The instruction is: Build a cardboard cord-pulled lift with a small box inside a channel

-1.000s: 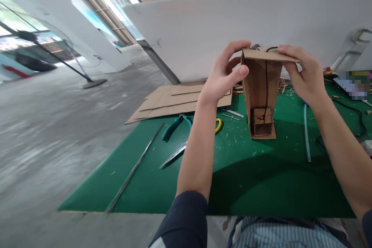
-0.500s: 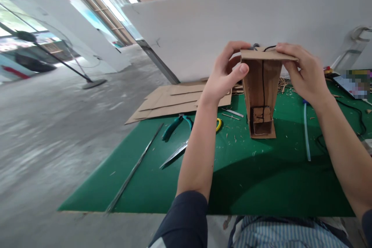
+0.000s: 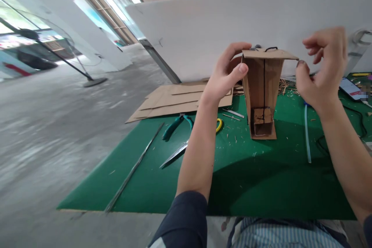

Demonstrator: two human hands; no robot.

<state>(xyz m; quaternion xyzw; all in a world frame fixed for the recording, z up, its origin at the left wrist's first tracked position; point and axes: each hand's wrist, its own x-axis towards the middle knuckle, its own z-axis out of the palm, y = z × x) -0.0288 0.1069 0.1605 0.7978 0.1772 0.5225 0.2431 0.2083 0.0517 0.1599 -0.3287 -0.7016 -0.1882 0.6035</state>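
A tall, open-fronted cardboard structure [image 3: 263,85] stands upright on the green table mat. A black cord [image 3: 264,89] runs down inside it to a small cardboard box [image 3: 263,121] at the bottom, and loops above the top flap. My left hand [image 3: 229,71] grips the structure's upper left edge, thumb in front and fingers behind the top. Off to the right of the top flap, my right hand [image 3: 324,64] is raised with its fingers bent and apart, holding nothing; its thumb is close to the flap's right corner.
Flat cardboard sheets [image 3: 174,100] lie at the back left. Teal-handled pliers [image 3: 173,127], scissors [image 3: 174,155] and thin wires [image 3: 135,168] are left of my left forearm. A glue stick [image 3: 307,133], a black cable [image 3: 362,118] and a phone [image 3: 350,88] lie on the right. A white partition [image 3: 232,31] stands behind.
My right hand has let go of the top flap's right side and moved up and to the right. The cord above the flap now forms a small loop. My left hand keeps its hold.
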